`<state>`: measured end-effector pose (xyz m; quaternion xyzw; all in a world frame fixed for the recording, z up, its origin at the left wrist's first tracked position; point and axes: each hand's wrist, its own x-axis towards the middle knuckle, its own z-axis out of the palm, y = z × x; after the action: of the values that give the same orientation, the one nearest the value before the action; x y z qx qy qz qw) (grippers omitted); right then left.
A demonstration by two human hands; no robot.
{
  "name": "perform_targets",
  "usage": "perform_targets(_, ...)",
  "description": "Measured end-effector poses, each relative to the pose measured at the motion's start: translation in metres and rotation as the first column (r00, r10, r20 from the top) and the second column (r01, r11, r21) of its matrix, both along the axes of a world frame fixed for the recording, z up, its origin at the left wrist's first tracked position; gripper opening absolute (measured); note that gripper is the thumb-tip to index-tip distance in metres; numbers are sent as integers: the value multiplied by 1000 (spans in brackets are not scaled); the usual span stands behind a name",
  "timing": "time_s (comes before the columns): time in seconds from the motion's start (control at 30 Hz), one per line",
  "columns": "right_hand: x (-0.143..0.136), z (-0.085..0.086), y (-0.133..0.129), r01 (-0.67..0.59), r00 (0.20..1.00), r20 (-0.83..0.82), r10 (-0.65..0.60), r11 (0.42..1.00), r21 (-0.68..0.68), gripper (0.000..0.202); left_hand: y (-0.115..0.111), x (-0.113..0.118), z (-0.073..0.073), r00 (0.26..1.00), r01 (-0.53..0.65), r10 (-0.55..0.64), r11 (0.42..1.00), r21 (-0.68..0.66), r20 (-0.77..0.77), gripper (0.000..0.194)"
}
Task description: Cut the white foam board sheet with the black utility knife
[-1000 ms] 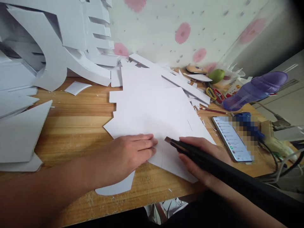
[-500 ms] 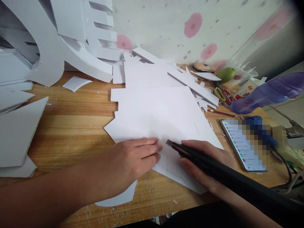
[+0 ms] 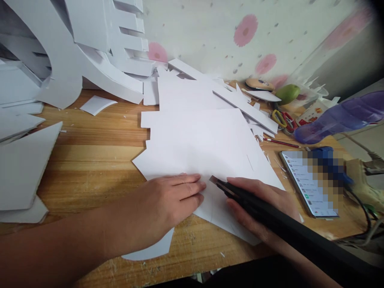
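A large white board [image 3: 192,140] lies on the wooden table, with straight and notched edges. My left hand [image 3: 177,198] rests flat on its near part, palm down, fingers stretched toward the right. In my right hand [image 3: 261,200] is a black utility knife [image 3: 249,208], gripped between thumb and fingers. The knife's metal blade points up and left, its tip at the board's surface just right of my left fingertips. A short thin line shows on the board beyond the knife. Another white piece [image 3: 153,250] lies partly under my left hand.
White cut pieces [image 3: 27,168] lie at the left, and a curved white structure [image 3: 66,84] stands behind. Strips and scraps [image 3: 246,108] are at the back right. Also right are scissors [image 3: 279,119], a pencil [image 3: 282,142], a phone [image 3: 309,184], a purple bottle [image 3: 336,120] and cables.
The view has shifted very slightly, moving the table items a little to the right. My right hand and the knife have moved slightly left relative to the board; my left hand stays in place.
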<state>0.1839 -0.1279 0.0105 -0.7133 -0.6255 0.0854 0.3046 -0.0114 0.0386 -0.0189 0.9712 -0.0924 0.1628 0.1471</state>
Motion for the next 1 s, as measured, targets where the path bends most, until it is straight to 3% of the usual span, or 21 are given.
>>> perform_targets(1.0, -6, -5, -1, 63, 996, 68, -64, 998, 25, 24, 0, 1, 1, 1000, 4, -4, 1000, 1, -1, 31)
